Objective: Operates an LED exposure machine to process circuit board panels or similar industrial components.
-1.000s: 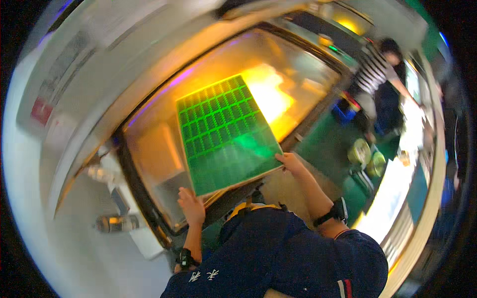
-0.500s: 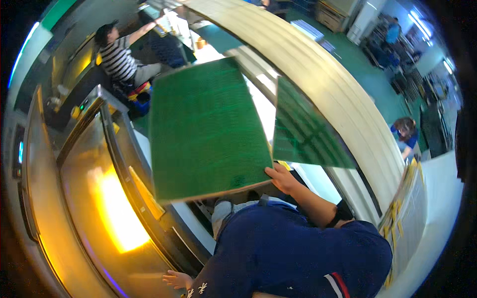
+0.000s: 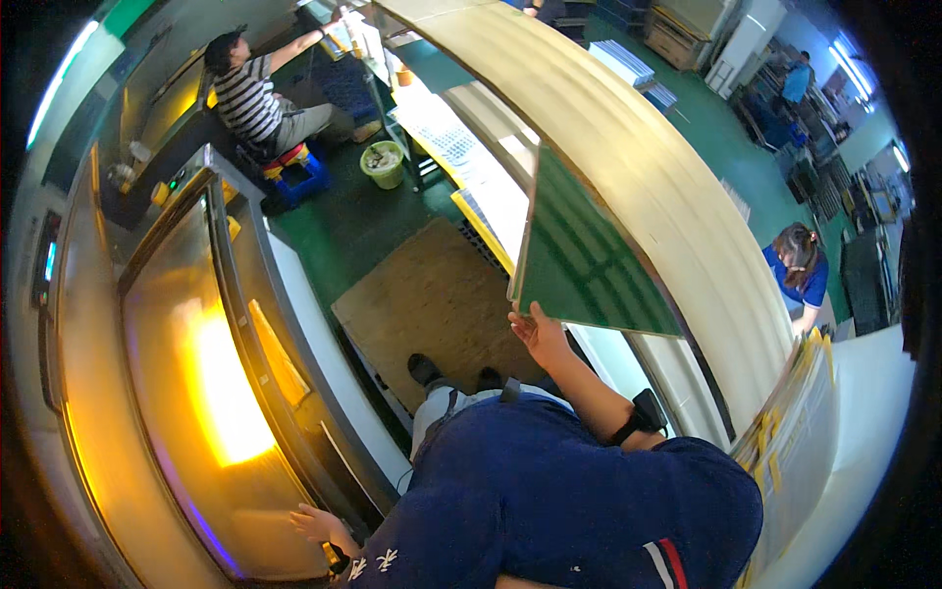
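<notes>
My right hand (image 3: 540,336) is at the near left corner of a flat green panel (image 3: 599,265) on the right-hand side. Its fingers are apart, with the tips at or just against the panel's edge; whether they press on it I cannot tell. The panel looks thin and dark green, with light streaks reflected across it. Low on the left, my left hand (image 3: 319,525) is open, fingers spread, at the glossy metal-like surface of a machine (image 3: 167,393). A bright yellow glow reflects from that surface.
A long cream-coloured curved surface (image 3: 608,118) runs along the right. Yellow-edged frames (image 3: 785,432) stand at the lower right. Beyond my feet lie a brown board (image 3: 432,294) and a green bucket (image 3: 383,165). A seated person in stripes (image 3: 250,103) reaches over a lit table (image 3: 451,137).
The large green panel my right hand held over the floor has swung right to the other green panel, uncovering the floor board and bucket. My right fingers have spread; my left hand shifted slightly.
</notes>
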`<action>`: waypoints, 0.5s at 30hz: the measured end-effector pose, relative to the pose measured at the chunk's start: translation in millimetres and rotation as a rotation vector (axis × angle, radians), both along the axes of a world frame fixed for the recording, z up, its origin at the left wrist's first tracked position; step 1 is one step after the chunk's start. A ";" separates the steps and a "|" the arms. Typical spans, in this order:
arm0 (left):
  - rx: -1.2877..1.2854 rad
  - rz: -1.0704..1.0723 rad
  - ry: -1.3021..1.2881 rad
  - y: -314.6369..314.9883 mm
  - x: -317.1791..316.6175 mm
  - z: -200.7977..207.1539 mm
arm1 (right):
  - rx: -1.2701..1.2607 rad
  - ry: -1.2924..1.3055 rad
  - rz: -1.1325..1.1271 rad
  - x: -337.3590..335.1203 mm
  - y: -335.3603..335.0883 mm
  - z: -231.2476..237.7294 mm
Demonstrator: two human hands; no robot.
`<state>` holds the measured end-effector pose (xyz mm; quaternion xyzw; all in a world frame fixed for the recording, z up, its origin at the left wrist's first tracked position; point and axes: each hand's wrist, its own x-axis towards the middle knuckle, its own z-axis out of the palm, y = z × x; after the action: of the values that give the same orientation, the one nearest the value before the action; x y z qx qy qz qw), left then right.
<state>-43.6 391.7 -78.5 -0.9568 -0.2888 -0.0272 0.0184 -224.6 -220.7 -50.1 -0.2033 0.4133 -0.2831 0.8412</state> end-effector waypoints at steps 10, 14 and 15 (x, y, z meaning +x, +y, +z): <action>0.133 -0.079 -0.058 16.4 -10.4 -19.2 | -0.487 0.163 0.834 30.2 11.6 67.6; 0.137 -0.112 -0.080 -1.2 -14.0 2.7 | -1.397 -0.113 0.388 88.3 16.5 223.9; 0.099 -0.087 -0.033 -14.9 -11.7 16.4 | -1.612 -0.278 0.121 101.1 17.2 256.4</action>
<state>-55.3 376.9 -62.0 -0.9658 -0.2455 -0.0580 0.0596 -123.6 -203.5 206.3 -0.7305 -0.0365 -0.4698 0.4943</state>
